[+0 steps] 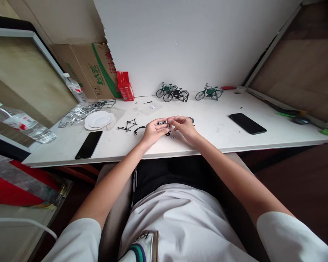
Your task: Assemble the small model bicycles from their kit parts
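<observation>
My left hand (pixel 154 131) and my right hand (pixel 183 127) meet above the white table (pixel 207 140), fingertips close together. Between them is a small dark part (pixel 168 125), too small to make out well; both hands pinch at it. Left of my left hand lie a dark miniature bicycle frame (pixel 130 124) and a curved black piece (pixel 138 129). Below the fingers a small black round part (pixel 167 134) and a little grey piece (pixel 173 137) rest on the table. Part of a wheel (pixel 191 119) shows behind my right hand.
Model bicycles, one black (pixel 176 95) and one green (pixel 209 92) among them, stand along the back wall. Phones lie left (pixel 89 145) and right (pixel 247 123). White discs (pixel 98 119), a red box (pixel 125 86), a cardboard box (pixel 89 71) and bottles (pixel 23 122) are at the left.
</observation>
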Available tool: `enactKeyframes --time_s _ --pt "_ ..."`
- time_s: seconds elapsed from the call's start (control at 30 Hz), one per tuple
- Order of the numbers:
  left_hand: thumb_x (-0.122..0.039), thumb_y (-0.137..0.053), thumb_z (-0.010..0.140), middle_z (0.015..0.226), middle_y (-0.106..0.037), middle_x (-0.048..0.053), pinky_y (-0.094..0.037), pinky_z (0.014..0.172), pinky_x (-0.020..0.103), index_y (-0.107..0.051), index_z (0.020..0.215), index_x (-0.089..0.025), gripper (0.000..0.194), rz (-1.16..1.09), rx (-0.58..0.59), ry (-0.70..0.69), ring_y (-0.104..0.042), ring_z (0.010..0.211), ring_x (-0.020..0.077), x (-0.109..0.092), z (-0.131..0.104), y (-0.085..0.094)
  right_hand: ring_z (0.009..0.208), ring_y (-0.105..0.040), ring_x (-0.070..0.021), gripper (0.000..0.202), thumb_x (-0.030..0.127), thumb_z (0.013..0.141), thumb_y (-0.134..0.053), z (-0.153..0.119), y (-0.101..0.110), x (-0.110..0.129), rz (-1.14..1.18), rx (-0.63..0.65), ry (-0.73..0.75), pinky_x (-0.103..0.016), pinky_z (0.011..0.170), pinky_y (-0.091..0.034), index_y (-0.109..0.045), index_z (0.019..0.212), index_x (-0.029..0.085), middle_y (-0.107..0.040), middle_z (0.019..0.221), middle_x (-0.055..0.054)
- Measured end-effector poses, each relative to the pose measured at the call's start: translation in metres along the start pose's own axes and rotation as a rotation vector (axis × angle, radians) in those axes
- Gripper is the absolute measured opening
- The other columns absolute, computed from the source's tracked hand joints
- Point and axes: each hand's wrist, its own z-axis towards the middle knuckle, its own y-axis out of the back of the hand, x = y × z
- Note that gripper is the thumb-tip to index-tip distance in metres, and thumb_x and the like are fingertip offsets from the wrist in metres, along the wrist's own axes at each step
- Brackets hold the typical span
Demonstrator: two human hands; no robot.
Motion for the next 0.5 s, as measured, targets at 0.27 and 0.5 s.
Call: enactKeyframes --time_s 0.27,0.5 --pt "-0.016 -0.093 0.075 0.117 -0.082 0.019 -0.058 0.110 0.051 -0.069 0.134 -0.010 0.065 0.003 -0.011 0.030 -0.080 0.114 0.0317 -0.0003 0.0010 0.0004 0.080 -0.069 -0.0173 0.036 0.053 0.083 -0.087 -0.0045 -0.0060 0.0061 -0.028 -0.003 0.015 -0.028 0.067 -0.056 -0.082 0.098 0.021 -0.076 0.086 -0.004" --pt "-0.019 -0.095 0.074 0.117 -0.081 0.019 -0.058 0.110 0.052 -0.069 0.133 -0.010 0.065 -0.013 0.002 0.037 -0.079 0.114 0.0319 -0.0002 0.0007 0.0009 0.080 -0.069 -0.0174 0.035 0.053 0.083 -0.086 -0.0043 -0.0065 0.0069 -0.035 -0.004 0.007 -0.029 0.067 -0.055 -0.080 0.097 0.021 -0.074 0.082 -0.003"
